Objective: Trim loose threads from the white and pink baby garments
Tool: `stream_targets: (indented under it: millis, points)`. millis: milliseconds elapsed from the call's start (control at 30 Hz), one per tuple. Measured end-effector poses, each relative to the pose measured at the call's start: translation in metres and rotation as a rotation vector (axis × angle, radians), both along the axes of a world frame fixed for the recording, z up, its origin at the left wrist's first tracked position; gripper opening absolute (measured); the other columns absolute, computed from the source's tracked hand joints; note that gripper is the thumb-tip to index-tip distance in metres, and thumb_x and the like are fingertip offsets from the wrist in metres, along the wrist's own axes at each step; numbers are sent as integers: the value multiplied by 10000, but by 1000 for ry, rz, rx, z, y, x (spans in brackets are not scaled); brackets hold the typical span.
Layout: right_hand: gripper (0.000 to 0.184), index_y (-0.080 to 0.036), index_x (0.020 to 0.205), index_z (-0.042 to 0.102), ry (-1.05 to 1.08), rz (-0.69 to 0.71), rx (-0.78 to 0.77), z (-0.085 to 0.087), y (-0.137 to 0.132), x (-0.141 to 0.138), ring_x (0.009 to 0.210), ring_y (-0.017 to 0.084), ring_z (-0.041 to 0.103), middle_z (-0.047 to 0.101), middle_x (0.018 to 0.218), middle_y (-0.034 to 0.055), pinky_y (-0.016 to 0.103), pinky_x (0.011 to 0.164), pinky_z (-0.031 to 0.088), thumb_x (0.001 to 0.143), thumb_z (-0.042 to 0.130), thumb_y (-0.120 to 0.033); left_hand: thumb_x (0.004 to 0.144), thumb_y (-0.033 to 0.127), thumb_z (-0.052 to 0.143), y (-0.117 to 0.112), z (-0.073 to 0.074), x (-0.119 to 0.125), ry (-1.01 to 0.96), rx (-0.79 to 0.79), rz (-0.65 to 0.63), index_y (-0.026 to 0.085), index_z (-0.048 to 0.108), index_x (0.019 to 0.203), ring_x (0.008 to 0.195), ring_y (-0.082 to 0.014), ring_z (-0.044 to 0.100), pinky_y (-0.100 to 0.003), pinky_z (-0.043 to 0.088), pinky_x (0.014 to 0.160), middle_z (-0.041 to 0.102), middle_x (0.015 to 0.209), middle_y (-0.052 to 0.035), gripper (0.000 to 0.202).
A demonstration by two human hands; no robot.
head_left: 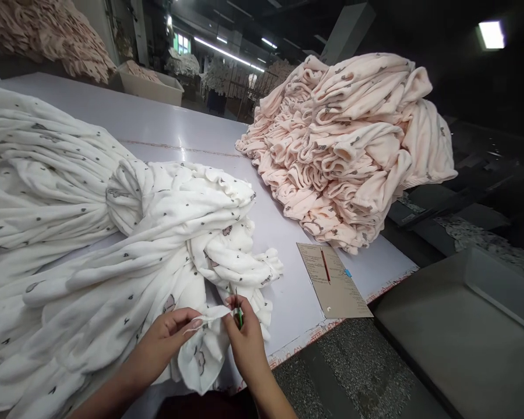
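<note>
At the near edge of a pale table (166,131), a person's left hand (168,334) pinches a small flap of white cloth (209,317), fingers closed on its edge. The right hand (244,337) grips a thin green-handled tool (239,314), fingers clenched around it and its tip touching the same flap. The flap belongs to a white garment (201,361) that hangs over the table edge between the two hands. Just behind lies a large bundle of white spotted fabric (91,233), tied at its middle and spreading to the left. To the right, a brown card (338,291) lies flat on the table with a red pencil (325,266) on it. Beyond the card rises a tall stack of pink folded garments (349,145). Far back, a beige bin (151,87) sits on the table.
</note>
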State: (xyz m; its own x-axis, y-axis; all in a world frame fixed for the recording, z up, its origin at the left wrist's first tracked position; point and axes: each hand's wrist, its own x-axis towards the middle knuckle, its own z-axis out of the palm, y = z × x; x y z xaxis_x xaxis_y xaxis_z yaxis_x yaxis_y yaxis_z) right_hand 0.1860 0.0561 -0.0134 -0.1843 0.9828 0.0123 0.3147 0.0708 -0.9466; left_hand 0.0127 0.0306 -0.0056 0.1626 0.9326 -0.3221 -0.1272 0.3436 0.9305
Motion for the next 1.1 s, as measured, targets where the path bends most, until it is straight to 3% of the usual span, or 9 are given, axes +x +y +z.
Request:
stream_targets:
  millis: [67, 233, 333, 433, 533, 633, 733, 900, 1100]
  points:
    - [173, -195, 1042, 501, -20, 10, 91, 8, -9, 2, 886, 185, 547, 536, 971, 51, 277, 755, 439, 870, 490, -217, 795, 446, 610, 0, 1, -1, -33, -57, 22, 177, 706, 868, 701, -162, 575, -230, 463, 653, 645, 744, -9, 295]
    - [222, -221, 1045, 546, -162, 287, 365, 24, -22, 1, 796, 170, 548, 541, 924, 34, 262, 676, 403, 841, 508, -145, 804, 411, 632, -2, 4, 1, -98, -23, 18, 206, 714, 884, 808, -156, 578, -211, 457, 749, 652, 784, 12, 235]
    - [157, -199, 970, 565, -182, 234, 292, 23, -17, -7, 789, 183, 540, 538, 896, 44, 276, 666, 395, 841, 487, -155, 800, 383, 654, -4, 4, 3, -134, 28, -36, 208, 696, 896, 859, -157, 566, -216, 437, 806, 655, 827, 11, 204]
    - [115, -192, 825, 512, -137, 159, 194, 22, -12, -13, 753, 160, 533, 515, 811, 21, 253, 652, 411, 911, 437, -195, 803, 373, 660, -5, 3, 3, -159, 17, -72, 174, 668, 849, 774, -131, 542, -202, 429, 722, 631, 792, 5, 204]
    - [50, -198, 887, 489, -90, 118, 130, 25, -14, -11, 797, 152, 537, 502, 847, 14, 247, 704, 439, 917, 472, -234, 792, 385, 674, -5, 2, 3, -205, -42, -44, 157, 634, 820, 711, -110, 535, -192, 428, 662, 614, 745, 11, 234]
    - [156, -203, 1036, 486, -104, 158, 128, 31, -21, -2, 864, 175, 534, 499, 928, 31, 276, 756, 438, 900, 508, -276, 802, 404, 656, -5, 1, 5, -280, -107, 15, 166, 607, 853, 691, -110, 558, -216, 462, 671, 622, 736, 16, 249]
    - [143, -202, 1003, 530, -262, 228, 162, 37, -27, 4, 808, 191, 548, 521, 895, 42, 279, 692, 426, 930, 463, -305, 810, 406, 641, -5, 2, 8, -321, -135, 52, 172, 597, 867, 718, -126, 576, -248, 486, 702, 636, 751, 13, 245]
    - [180, -191, 985, 573, -490, 221, 230, 38, -29, 0, 787, 218, 591, 570, 895, 66, 288, 665, 418, 948, 453, -319, 759, 395, 704, -8, -1, 12, -242, -50, 95, 184, 645, 846, 792, -119, 546, -190, 450, 753, 633, 776, 25, 236]
    - [224, -209, 914, 599, -368, 205, 173, 37, -27, -1, 757, 179, 589, 580, 846, 37, 245, 633, 398, 970, 401, -297, 762, 415, 694, -12, -1, 9, -126, -23, 69, 189, 668, 864, 828, -147, 564, -213, 467, 776, 647, 818, 5, 249]
